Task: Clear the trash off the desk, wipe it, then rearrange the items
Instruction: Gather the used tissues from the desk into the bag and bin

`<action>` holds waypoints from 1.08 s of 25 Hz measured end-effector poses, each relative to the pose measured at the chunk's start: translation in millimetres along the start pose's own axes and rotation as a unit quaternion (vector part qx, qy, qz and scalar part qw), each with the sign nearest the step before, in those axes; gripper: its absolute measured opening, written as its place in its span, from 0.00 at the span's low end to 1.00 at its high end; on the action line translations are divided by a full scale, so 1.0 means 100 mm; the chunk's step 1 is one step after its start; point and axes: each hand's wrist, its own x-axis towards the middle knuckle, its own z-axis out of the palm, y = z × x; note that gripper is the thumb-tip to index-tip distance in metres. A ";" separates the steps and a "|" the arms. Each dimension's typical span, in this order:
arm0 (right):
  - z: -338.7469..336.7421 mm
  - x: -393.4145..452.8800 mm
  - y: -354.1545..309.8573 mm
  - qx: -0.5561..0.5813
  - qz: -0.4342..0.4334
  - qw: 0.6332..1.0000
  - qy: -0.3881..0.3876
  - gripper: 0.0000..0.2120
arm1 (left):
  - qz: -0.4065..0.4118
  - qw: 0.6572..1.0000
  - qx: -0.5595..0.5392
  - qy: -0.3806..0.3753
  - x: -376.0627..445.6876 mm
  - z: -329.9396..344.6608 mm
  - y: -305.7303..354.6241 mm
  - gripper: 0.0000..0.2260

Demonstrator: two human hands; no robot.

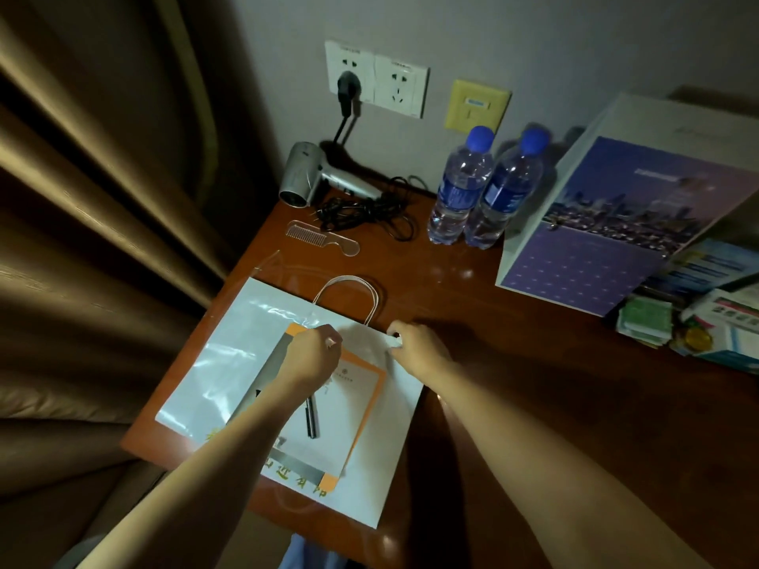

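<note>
Flat glossy paper bag point(230, 363) pinched by both hands' fingers point(334, 338).

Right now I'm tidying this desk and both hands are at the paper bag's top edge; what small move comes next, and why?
Probably pull the white paper bag's mouth apart: the left hand and right hand each pinch its top edge, and a notepad and pen lie on the flat bag.

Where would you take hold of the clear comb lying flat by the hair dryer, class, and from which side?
Grip the comb by its smooth rounded handle, the end pointing toward the water bottles. Come from above and from the right: the teeth end lies close to the hair dryer and its tangled cord, while the handle end has bare desk around it. It lies flat, so pinch its edges.
</note>
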 end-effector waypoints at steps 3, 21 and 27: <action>0.00 0.02 0.02 -0.027 -0.007 0.999 0.026 0.09 | 0.009 1.000 0.009 -0.002 0.00 -0.05 0.01 0.11; -0.64 -2.98 1.34 0.179 0.068 0.950 0.246 0.03 | 0.293 0.954 0.025 -0.055 -1.79 0.80 1.72 0.10; -0.36 -5.17 2.59 0.167 0.228 0.893 0.351 0.07 | 0.470 0.863 0.067 -0.174 -3.33 2.07 2.92 0.10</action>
